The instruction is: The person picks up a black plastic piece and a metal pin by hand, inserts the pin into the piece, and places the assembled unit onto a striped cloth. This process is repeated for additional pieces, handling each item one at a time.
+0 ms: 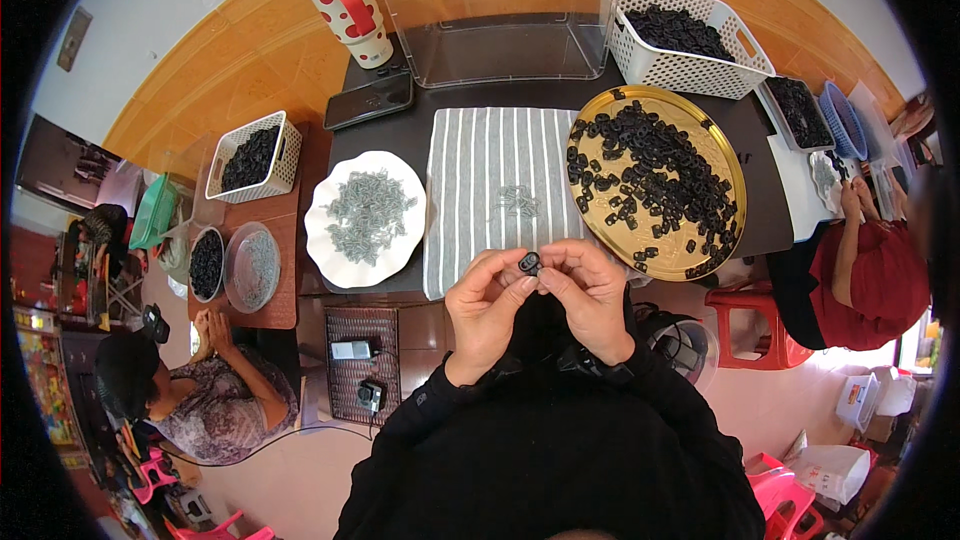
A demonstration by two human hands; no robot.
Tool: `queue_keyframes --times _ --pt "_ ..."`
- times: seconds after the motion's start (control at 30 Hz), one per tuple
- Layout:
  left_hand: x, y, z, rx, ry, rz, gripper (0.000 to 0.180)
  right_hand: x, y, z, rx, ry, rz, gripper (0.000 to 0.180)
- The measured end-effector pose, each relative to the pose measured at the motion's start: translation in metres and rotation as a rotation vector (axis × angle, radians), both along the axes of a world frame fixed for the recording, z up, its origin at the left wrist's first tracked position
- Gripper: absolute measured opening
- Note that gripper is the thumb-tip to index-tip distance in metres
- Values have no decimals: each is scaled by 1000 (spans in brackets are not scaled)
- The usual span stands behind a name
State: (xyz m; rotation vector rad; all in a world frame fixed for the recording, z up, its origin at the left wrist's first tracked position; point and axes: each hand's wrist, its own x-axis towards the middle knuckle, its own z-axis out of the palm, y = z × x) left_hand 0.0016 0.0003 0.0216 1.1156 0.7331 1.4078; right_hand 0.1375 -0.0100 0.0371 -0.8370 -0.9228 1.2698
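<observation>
My left hand [487,302] and my right hand [587,292] meet at the near edge of the table, both pinching one small black plastic part [530,262] between their fingertips. Just beyond them lies a grey-and-white striped cloth [490,190] with a few small metal clips [517,201] on it. To the right sits a round gold tray [600,105] covered with several black plastic parts [655,180]. A white scalloped plate [330,260] on the left holds a heap of metal clips [368,213].
At the back stand a white basket of black parts [680,40], a clear plastic box [505,50], a red-and-white tumbler [350,10] and a dark phone [368,100]. One person sits at a side table on the left [215,390], another in red on the right [870,280].
</observation>
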Motion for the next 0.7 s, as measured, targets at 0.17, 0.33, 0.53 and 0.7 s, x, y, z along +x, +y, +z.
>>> queue_keyframes --times 0.17,0.33,0.53,0.7 --pt "-1 2 6 -19 1 -31 34 16 9 1 63 -122 146 32" --pt "0 0 11 -20 -20 -29 34 16 10 2 153 -216 166 35" --pt "-3 -5 8 76 106 17 31 13 3 3 199 -275 128 32" --pt "-3 -8 13 154 205 69 28 5 -2 1 261 -311 26 28"
